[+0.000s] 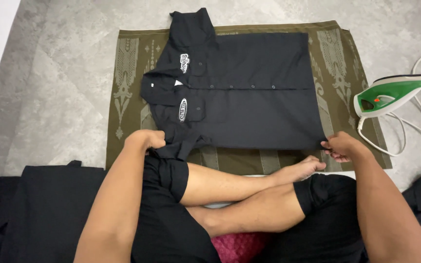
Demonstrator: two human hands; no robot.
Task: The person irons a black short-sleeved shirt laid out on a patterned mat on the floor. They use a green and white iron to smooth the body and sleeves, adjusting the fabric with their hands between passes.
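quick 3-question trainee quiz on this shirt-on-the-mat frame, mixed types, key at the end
1. True or false: the green and white iron stands on the black shirt.
2. Which hand holds the shirt's bottom hem corner? A) left hand B) right hand C) neither
3. Fill in: the shirt lies flat on an olive patterned ___.

Key
1. False. The iron sits off the shirt, at the mat's edge on the person's right.
2. B. The right hand pinches the hem corner; the left hand is closed on the near sleeve.
3. mat
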